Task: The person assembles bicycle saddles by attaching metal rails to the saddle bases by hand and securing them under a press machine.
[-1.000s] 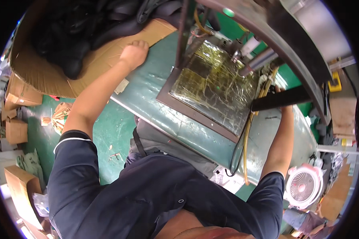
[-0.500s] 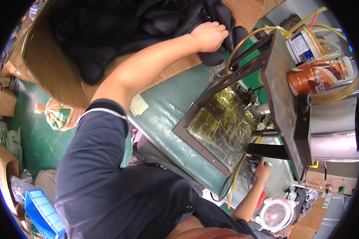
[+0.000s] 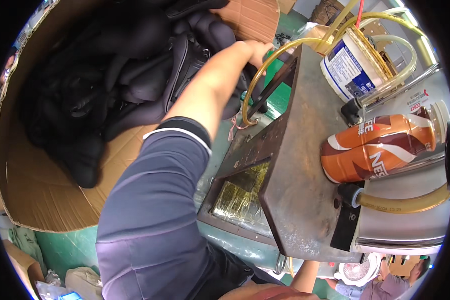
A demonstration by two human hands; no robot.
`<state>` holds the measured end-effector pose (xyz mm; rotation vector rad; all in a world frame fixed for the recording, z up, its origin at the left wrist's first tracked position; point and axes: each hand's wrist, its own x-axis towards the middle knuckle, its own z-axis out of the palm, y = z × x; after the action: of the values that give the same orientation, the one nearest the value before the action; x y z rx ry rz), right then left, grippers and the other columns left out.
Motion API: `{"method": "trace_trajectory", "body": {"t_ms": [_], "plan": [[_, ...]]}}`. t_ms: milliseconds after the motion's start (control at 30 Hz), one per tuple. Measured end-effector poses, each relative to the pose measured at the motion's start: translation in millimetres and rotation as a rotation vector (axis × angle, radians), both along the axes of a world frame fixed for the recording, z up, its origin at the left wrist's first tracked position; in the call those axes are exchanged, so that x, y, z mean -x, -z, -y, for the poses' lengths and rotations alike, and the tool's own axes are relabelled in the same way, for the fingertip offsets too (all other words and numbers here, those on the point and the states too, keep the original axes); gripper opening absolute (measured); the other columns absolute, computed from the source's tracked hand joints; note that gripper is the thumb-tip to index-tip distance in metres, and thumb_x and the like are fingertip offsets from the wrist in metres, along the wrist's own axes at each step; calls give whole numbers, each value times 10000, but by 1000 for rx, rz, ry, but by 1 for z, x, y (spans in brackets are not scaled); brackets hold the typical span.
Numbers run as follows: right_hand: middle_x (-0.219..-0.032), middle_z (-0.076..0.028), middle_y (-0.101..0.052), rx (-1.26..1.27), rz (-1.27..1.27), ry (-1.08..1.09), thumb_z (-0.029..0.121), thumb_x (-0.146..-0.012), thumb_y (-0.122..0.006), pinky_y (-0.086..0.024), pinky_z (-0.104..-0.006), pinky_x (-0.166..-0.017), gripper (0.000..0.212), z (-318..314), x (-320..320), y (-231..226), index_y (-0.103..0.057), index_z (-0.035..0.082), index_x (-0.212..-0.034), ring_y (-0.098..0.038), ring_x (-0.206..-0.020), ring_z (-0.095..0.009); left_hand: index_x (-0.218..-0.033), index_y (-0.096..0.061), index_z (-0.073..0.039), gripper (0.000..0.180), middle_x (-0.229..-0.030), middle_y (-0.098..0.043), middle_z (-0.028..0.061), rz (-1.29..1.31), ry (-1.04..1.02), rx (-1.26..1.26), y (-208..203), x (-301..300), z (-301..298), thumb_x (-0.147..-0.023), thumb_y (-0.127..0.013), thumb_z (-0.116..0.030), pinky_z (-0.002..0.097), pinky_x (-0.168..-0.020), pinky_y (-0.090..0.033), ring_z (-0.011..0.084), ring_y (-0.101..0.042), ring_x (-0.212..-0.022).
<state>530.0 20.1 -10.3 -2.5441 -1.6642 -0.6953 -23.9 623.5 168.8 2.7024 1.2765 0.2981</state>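
Note:
My left arm reaches up past a large cardboard box (image 3: 40, 210) full of soft black padded pieces (image 3: 135, 70). At its end my left hand (image 3: 259, 52) is at the box's far right edge, beside a yellowish hose (image 3: 250, 92). Its fingers are turned away and mostly hidden, so I cannot see what they touch. Low in the view only my right forearm (image 3: 306, 277) shows; the hand itself is behind the dark metal plate (image 3: 305, 175) of a machine. Under that plate lies a shiny, yellowish taped surface (image 3: 240, 200).
A brown and white bottle (image 3: 370, 147) and a white tub with a blue label (image 3: 352, 65) stick out at the machine's right, among clear hoses (image 3: 405, 202). A white fan (image 3: 357, 270) and another person (image 3: 392, 285) are at the lower right.
My view has shifted left and closer to the machine, whose plate now looms larger. My right hand has gone out of sight behind it. My left fingers show less than before.

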Motion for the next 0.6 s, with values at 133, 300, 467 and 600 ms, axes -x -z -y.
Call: {"method": "trace_trajectory", "body": {"t_ms": [133,300,467,600], "plan": [[-1027,-254,-789,-41,61,-130,492,-1060,-555,-576,-557,-887,549,-15,-4,5,-813,8,-1068,-748,-994,-496,-1483,-589,-109,990,-1281,-741,247,-119,68,-83,-15,24,58,-696,-926,-607,502,-1050,-548,434,-695,-1218],[-1031,-249,-790,-125,134,-292,479,-1059,-558,-580,-557,-886,534,-22,-24,16,-813,10,-1071,-750,-986,-495,-1214,-636,-47,628,-1051,-779,229,-156,-74,-215,-25,74,165,-754,-898,-385,532,-922,-587,445,-741,-1046],[-985,-192,-806,-84,-327,74,549,-1060,-590,-581,-537,-830,513,-33,50,-45,-822,95,-1116,-767,-925,-430,-1125,-628,-49,531,-981,-776,206,-118,-160,-337,-26,114,271,-750,-895,-314,520,-879,-599,435,-748,-986],[-1059,-206,-799,-121,-443,46,534,-1045,-618,-577,-535,-842,504,-30,59,-53,-820,78,-1120,-760,-965,-428,-1054,-608,-46,494,-956,-748,195,-109,-307,-454,-11,105,333,-730,-873,-309,506,-851,-597,413,-735,-953]]}}
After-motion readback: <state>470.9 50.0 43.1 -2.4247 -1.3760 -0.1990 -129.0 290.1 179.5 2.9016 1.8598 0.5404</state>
